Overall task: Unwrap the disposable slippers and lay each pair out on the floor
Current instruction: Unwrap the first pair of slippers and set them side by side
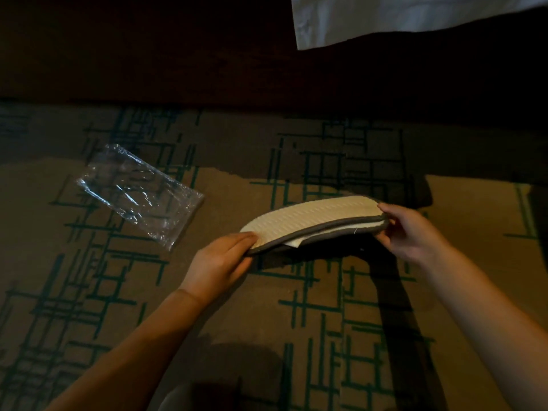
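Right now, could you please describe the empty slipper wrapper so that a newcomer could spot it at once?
Start from the patterned carpet with its dark green lines. Left of the slippers held between both hands, the plastic wrapper lies flat on the floor. It is the only clear, glossy, crinkled thing there.

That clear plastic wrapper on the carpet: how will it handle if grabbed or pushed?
The plastic wrapper looks floppy: it lies crumpled and creased, so it would likely collapse under fingers. Probably very light and empty, so a push may slide it. Its glossy film may be slippery.

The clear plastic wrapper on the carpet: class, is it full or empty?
Empty. The clear plastic wrapper lies flat, the carpet pattern showing through; both hands hold the slippers.
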Motion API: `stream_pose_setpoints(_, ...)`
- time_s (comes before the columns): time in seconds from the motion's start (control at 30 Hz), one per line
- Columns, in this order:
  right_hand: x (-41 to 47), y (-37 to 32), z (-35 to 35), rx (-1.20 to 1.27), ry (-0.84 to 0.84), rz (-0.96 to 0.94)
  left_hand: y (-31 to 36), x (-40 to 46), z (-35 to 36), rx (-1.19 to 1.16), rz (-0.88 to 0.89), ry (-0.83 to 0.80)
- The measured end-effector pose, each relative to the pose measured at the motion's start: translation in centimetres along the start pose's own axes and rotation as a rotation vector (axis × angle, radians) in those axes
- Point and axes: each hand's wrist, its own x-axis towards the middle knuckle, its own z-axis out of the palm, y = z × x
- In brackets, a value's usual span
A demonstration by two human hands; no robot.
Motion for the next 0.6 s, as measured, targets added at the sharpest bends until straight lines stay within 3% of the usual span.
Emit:
stream_pose_setpoints(0.1,-0.6,0.1,0.3,0.044,0.010,-0.014,2.2,0.8,0.4,-0.047,-0.077,0.010)
stream_pose_setpoints(0.23,-2.1,3.9,2.3,-0.152,-0.102,-0.029,5.7,3.1,1.1,-0.161,-0.184,0.005)
stream_pose_setpoints(0.43,-2.2,7.6,3.6,-0.237,0.054,-0.127,9.0,5.0,2.2,-0.363,-0.300,0.018)
stream_pose_setpoints(0.6,-2.2,7.6,2.6,-0.292,0.099,-0.180,8.5,4.4,2.1,-0.785,-0.399,-0.147)
